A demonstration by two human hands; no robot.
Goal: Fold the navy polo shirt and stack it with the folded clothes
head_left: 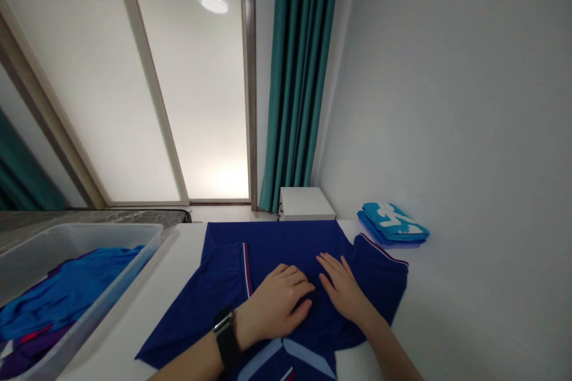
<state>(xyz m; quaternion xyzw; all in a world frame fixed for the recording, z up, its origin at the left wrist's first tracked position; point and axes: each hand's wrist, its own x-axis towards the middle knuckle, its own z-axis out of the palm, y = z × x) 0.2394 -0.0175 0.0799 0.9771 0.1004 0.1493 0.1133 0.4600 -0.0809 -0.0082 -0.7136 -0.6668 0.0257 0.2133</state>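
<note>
One half-open left hand (281, 300) and flat, open right hand (345, 293) were laid on a navy cloth shirt (290, 244), judged soft, best held by sleeves (379, 274).

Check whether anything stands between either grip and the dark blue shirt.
Nothing visible does: the left grip and right grip lie over the dark blue short-sleeved fabric shirt, seemingly touching it. The translucent plastic bin stands aside, at left.

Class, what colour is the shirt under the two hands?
The shirt is mostly dark blue, shown best in the head view.
</note>
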